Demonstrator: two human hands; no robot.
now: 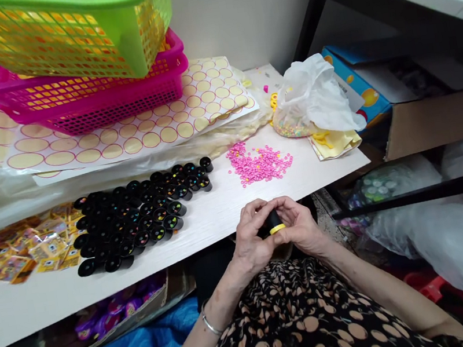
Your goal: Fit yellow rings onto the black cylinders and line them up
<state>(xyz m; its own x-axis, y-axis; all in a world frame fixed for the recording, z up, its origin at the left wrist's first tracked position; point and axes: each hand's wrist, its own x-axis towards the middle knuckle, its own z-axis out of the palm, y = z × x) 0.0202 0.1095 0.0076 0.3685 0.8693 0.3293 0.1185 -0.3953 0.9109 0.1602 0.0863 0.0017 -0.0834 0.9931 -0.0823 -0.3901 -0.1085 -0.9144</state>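
1. Golden packets (47,245) overlap, uncountable, on the bench's (210,218) left.
2. Dozens of black cups (133,217) crowd alongside.
3. Left hand (249,237) and right hand (301,223) grip one black-and-yellow piece (275,223) at the front edge.
4. One pink bead heap (257,165) lies inward.
5. One white bag (318,94) sits near the right corner.

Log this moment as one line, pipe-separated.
left hand: holding black-and-yellow piece | right hand: holding same piece | table: small pink pieces, black cups

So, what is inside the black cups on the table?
Small coloured pieces show in several black cups. Others look dark inside, so I cannot tell what they hold. Anything beneath the visible pieces is covered.
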